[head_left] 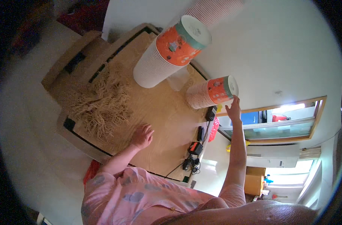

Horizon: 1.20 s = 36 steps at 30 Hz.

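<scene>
A tall stack of upside-down paper cups (181, 45) stands on the wooden table (159, 127). The outermost cup is orange with a green band and pale base; white rims show below. To its right is a shorter stack of matching cups (217, 91). My right hand (235, 108) reaches up beside this shorter stack, fingers apart, its fingertips at the base of the top cup; I cannot tell how firmly they touch. Over the near part of the table, my left hand (143, 136) has its fingers curled in, with nothing visible in them.
A beige fringed cloth (103, 105) lies bunched on the table's left. Along the right edge are a black-and-orange box (195, 148), black adapters (201, 132) and coiled cables (194, 165). A clear plastic piece (178, 79) lies between the stacks. A wall stands behind them.
</scene>
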Each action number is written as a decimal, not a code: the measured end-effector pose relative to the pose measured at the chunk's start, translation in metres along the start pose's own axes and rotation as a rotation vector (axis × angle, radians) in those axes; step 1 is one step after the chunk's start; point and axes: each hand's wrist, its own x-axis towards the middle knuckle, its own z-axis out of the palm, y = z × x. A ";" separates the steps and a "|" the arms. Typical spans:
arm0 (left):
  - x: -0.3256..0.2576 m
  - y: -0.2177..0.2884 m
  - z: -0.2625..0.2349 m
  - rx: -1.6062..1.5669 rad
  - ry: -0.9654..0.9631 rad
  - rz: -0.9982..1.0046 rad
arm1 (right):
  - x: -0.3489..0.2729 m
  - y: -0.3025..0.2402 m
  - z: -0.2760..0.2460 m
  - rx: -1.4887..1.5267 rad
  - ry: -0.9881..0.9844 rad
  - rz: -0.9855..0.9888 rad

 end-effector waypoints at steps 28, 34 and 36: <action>0.301 -0.059 -0.194 -1.051 0.449 -0.800 | 0.103 -0.242 0.041 1.592 -0.293 0.589; 0.301 -0.057 -0.192 -1.081 0.446 -0.773 | 0.105 -0.226 0.055 1.720 -0.389 0.482; 0.301 -0.056 -0.192 -1.092 0.452 -0.805 | 0.104 -0.226 0.058 1.845 -0.418 0.468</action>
